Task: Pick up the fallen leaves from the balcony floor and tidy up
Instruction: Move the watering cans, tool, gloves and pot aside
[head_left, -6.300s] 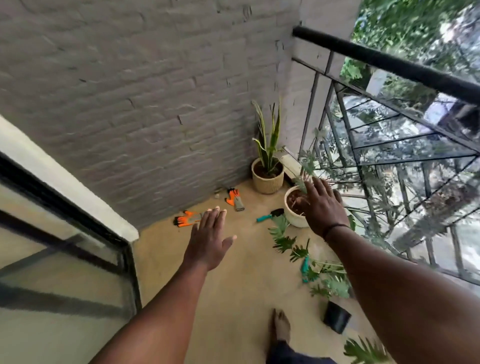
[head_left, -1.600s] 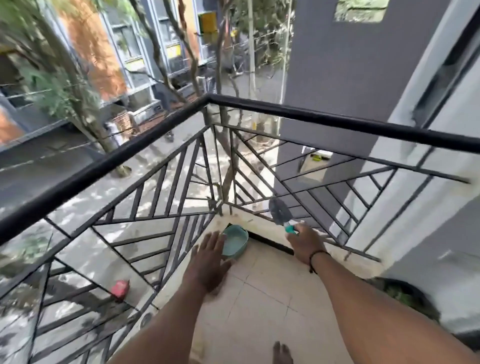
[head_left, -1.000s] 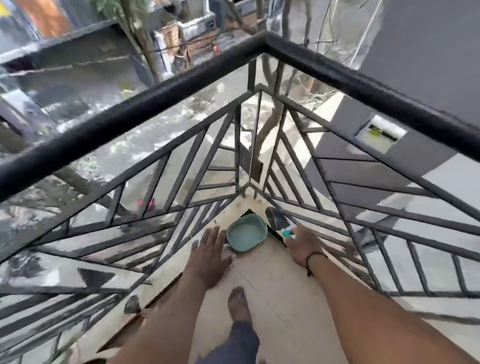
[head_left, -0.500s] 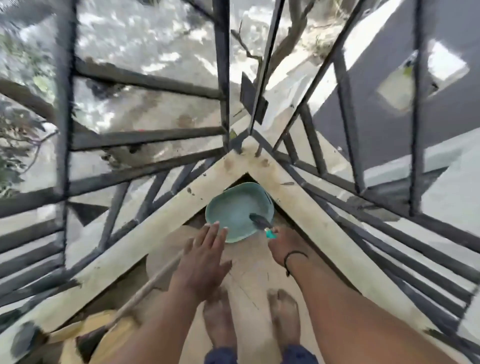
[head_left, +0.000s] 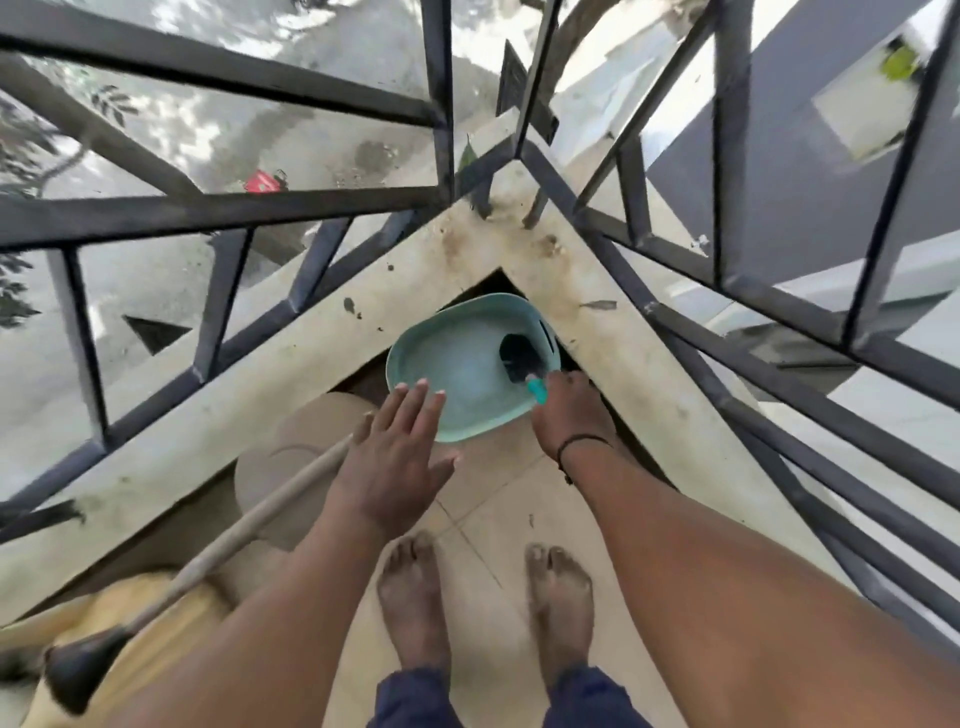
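Half a second on: trowel (head_left: 521, 358) blade lowered inside teal bin (head_left: 457, 410) at balcony floor (head_left: 488, 499) corner. Right hand (head_left: 569, 410) clenched on handle; left hand (head_left: 395, 462) spread, released, above near rim. No leaves visible; probably putting tool away, tidying.

There was 1 round teal plastic tub (head_left: 457, 374) at 12 o'clock, 1 black-bladed trowel with a teal handle (head_left: 524, 364) at 1 o'clock, 1 long pale wooden broom handle (head_left: 249, 525) at 9 o'clock, 2 bare hands and 2 bare feet at 6 o'clock.
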